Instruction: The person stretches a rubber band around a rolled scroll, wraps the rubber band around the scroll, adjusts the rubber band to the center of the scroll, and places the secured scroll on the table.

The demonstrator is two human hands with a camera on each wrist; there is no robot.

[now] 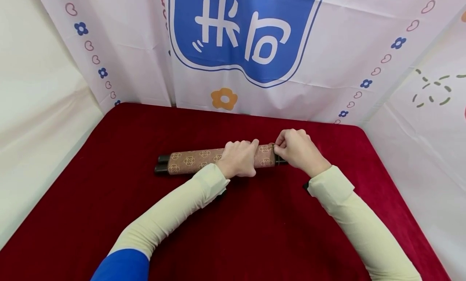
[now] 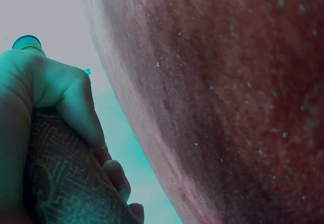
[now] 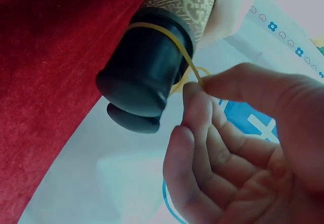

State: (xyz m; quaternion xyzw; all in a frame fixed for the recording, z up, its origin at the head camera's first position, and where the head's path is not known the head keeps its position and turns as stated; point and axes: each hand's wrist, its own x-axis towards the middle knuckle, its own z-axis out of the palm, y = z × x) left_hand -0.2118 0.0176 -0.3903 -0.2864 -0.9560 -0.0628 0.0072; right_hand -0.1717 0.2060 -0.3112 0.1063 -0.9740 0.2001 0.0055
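A rolled scroll [image 1: 194, 159] in brown cloth with gold patterns lies across the table, black roller knobs [image 3: 136, 67] at its ends. My left hand [image 1: 238, 157] grips it right of the middle; in the left wrist view the thumb and fingers of that hand [image 2: 61, 89] wrap round the patterned cloth [image 2: 66, 173]. At the scroll's right end my right hand [image 1: 296, 149] pinches a thin yellow elastic band [image 3: 167, 34] between thumb and index finger. The band passes round a black knob and is pulled taut toward the fingertips. Part of the second knob hides behind the first.
Dark red cloth [image 1: 255, 228] covers the table. Behind it hangs a white printed curtain [image 1: 145, 70] with a blue emblem, and white side walls [image 1: 40, 91] stand left and right. A small black item [image 1: 306, 186] shows by the right cuff.
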